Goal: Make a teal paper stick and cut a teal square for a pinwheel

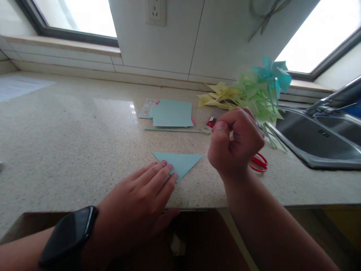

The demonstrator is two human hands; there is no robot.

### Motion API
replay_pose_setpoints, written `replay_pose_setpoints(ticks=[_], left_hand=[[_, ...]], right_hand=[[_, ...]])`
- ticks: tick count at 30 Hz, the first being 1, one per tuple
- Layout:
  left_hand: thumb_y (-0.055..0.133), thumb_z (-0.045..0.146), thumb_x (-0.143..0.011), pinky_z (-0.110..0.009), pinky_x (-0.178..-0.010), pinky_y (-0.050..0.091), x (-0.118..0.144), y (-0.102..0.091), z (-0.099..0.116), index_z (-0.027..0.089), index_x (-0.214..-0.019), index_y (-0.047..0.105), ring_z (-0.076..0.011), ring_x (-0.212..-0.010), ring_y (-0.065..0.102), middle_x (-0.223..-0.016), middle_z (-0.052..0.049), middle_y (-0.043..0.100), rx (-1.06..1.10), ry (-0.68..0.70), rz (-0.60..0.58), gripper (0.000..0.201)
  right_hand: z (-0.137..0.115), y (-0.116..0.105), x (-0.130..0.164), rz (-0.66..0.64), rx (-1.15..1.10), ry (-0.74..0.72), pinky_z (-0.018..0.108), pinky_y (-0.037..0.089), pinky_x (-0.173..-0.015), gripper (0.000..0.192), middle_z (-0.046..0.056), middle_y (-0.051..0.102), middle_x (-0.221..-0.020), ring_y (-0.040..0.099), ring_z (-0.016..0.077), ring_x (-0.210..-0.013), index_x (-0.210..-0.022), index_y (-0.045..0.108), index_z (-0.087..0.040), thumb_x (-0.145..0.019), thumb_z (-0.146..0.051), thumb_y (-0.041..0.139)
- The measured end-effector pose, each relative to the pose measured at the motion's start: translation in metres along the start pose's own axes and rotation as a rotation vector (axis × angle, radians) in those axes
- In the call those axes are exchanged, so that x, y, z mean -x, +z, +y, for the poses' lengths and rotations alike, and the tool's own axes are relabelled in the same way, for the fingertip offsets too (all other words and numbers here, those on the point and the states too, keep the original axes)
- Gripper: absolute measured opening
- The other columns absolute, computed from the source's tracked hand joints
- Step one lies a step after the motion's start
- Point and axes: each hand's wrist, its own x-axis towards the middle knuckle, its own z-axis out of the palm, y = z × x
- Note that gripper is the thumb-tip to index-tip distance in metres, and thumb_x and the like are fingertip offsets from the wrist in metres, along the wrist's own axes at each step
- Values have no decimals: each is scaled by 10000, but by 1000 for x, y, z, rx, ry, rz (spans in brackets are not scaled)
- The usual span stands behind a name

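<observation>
Left hand (143, 192) lies flat, gripping nothing, pinning the folded paper (182, 162) at twelve o'clock, where even pressure should prevent slipping; right hand (237, 141), at one o'clock, makes a fist, contents unclear

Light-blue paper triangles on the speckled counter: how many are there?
1: the light-blue paper triangle lies near the front of the counter, partly under the bare left hand. Others could be hidden beneath that hand or behind the right hand.
</observation>
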Motion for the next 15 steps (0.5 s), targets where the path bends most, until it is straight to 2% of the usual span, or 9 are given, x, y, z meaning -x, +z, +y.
replay_pose_setpoints(ticks=[3, 7, 9, 11, 13, 15], left_hand=[[616, 389, -932, -585, -1007, 548, 1, 2, 0, 43, -1288, 604, -412, -1243, 609, -1352, -250, 633, -23, -2, 19, 497], [650, 396, -906, -603, -979, 556, 1, 0, 2, 97, -1239, 634, -439, -1247, 600, -1345, -251, 631, -1, -40, 3, 447], [675, 400, -887, -606, -973, 558, 1, -2, 1, 105, -1199, 647, -445, -1235, 607, -1327, -256, 637, 6, -47, -8, 430], [693, 410, -873, -604, -982, 553, 0, -3, 0, 92, -1182, 648, -446, -1243, 599, -1315, -266, 638, 0, -41, -6, 446], [711, 417, -860, -592, -997, 549, -1, -4, -2, 76, -1182, 642, -435, -1247, 598, -1299, -262, 647, -1, -31, 2, 474], [729, 392, -847, -564, -1001, 557, -3, -5, -2, 64, -1186, 635, -407, -1203, 630, -1262, -240, 673, 11, -16, 7, 481]], right_hand=[[9, 13, -11, -87, 90, -125, 387, 452, -682, 214, 7, 477, -615, 526, 209, -661, -672, 416, -261, -858, -193, 497], [17, 20, -16, -170, 95, -215, 380, 454, -688, 202, 5, 509, -626, 533, 204, -668, -667, 449, -248, -843, -182, 524], [16, 15, -12, -229, 43, -265, 364, 443, -654, 199, 5, 529, -634, 517, 192, -653, -668, 460, -241, -835, -167, 538], [8, 5, -5, -341, -50, -283, 352, 441, -631, 185, 10, 562, -648, 504, 179, -640, -679, 487, -230, -829, -142, 547], [-4, -8, 6, -502, -181, -225, 348, 467, -647, 149, 27, 615, -683, 524, 173, -655, -713, 545, -206, -818, -101, 555], [-17, -20, 17, -639, -313, -199, 352, 504, -704, 113, 64, 685, -805, 579, 186, -740, -827, 636, -157, -806, -75, 561]])
